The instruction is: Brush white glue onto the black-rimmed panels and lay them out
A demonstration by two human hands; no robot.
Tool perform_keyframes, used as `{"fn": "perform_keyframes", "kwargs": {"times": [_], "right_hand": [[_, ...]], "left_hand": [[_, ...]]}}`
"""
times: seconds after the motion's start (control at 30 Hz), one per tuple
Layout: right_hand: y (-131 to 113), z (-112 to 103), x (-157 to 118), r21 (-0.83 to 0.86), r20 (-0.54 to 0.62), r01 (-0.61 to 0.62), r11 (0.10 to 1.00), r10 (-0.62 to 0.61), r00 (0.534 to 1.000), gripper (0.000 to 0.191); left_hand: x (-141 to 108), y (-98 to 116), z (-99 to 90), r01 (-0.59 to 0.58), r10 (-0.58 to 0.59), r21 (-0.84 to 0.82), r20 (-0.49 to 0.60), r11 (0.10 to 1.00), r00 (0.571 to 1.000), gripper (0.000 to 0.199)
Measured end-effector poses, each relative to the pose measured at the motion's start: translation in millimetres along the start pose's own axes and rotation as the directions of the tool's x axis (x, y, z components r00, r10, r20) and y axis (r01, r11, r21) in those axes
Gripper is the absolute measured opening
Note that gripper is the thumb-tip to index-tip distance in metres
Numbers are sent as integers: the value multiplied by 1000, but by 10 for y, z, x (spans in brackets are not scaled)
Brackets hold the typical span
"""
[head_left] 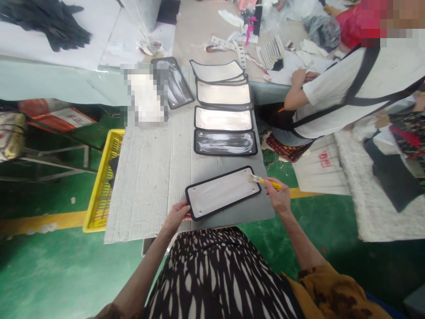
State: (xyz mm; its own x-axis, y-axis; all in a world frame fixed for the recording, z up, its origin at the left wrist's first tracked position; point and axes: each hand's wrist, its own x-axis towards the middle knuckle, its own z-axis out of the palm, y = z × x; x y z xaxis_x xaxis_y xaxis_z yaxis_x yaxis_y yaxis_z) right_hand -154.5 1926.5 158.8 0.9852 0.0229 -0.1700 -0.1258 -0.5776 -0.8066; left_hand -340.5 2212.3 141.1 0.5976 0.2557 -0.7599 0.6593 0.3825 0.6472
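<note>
A cream panel with a black border and studs near its corners [222, 193] lies tilted near the table's front edge. My left hand [179, 215] grips its lower left corner, fingers pressed together. Closed around a yellow-handled brush [272, 183], my right hand [278, 195] is just past the panel's right end, and the bristles touch the panel's upper right part. Beyond it lies a dark panel with white streaks [226, 142], then a cream panel [223, 119] and several overlapping panels [223, 93]. Another streaked dark panel [173, 84] is at the back left.
Cardboard covers the worktable [142, 177]. A yellow basket [96, 195] stands below its left side. Behind, a long table [206, 22] holds scraps and dark cloth [49, 22]. At the right, a person in a white top [365, 88] has hands at that table.
</note>
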Motion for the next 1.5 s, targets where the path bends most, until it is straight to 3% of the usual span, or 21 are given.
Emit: {"fn": "perform_keyframes", "kwargs": {"times": [0.07, 0.17, 0.33, 0.47, 0.7, 0.77, 0.8, 0.87, 0.9, 1.0, 1.07, 1.1, 1.17, 1.23, 1.33, 1.5], "right_hand": [[-35, 34, -56, -143, -4, 174, 974, -177, 984, 45], [-74, 162, -130, -354, 85, 410, 840, -408, 909, 43], [-141, 553, -352, -600, 396, 589, 541, -438, 807, 29], [-320, 863, -678, -483, 563, 733, 480, -470, 679, 23], [-621, 1087, -1050, -86, 771, 885, 457, -532, 350, 20], [-615, 1034, -1078, -13, 790, 879, 477, -534, 302, 19], [-595, 988, -1083, 15, 792, 860, 510, -531, 301, 20], [-523, 868, -1069, 66, 785, 771, 633, -510, 351, 21], [-475, 802, -1043, 89, 770, 691, 718, -490, 409, 22], [-292, 604, -864, 123, 653, 286, 950, -294, 698, 25], [-160, 469, -668, 140, 504, -13, 990, -60, 861, 34], [-97, 397, -560, 158, 422, -119, 980, 42, 906, 40], [14, 246, -363, 195, 270, -222, 955, 166, 949, 50], [93, 95, -228, 205, 163, -237, 950, 206, 965, 55], [116, -85, -177, 135, 63, -207, 969, 200, 978, 58], [-82, -271, -346, 18, -59, -152, 988, 153, 987, 59]], "left_hand": [[7, -21, -8, -20, 20, -11, 8, 1000, 1000, 38], [16, -50, -13, -28, 28, -18, 6, 999, 1000, 43], [29, -83, 12, -17, 16, -42, -12, 999, 1000, 39], [33, -112, 19, -20, 19, -56, -24, 998, 1000, 38], [34, -132, 13, -29, 27, -72, -26, 997, 999, 35], [36, -131, 19, -33, 31, -78, -36, 996, 999, 32], [37, -129, 22, -35, 32, -79, -43, 996, 999, 31], [37, -121, 29, -38, 34, -79, -52, 996, 998, 29], [36, -113, 33, -39, 35, -76, -58, 996, 998, 28], [28, -84, 43, -29, 24, -64, -79, 998, 997, 25], [22, -67, 48, -15, 9, -61, -84, 998, 996, 24], [21, -61, 49, -9, 4, -62, -83, 998, 997, 24], [27, -58, 48, -2, -3, -59, -82, 998, 997, 24], [44, -63, 49, 2, -6, -56, -87, 998, 996, 25], [62, -73, 59, -3, -3, -66, -94, 998, 996, 27], [-31, -58, -41, -34, 14, -170, -114, 985, 993, 32]]}}
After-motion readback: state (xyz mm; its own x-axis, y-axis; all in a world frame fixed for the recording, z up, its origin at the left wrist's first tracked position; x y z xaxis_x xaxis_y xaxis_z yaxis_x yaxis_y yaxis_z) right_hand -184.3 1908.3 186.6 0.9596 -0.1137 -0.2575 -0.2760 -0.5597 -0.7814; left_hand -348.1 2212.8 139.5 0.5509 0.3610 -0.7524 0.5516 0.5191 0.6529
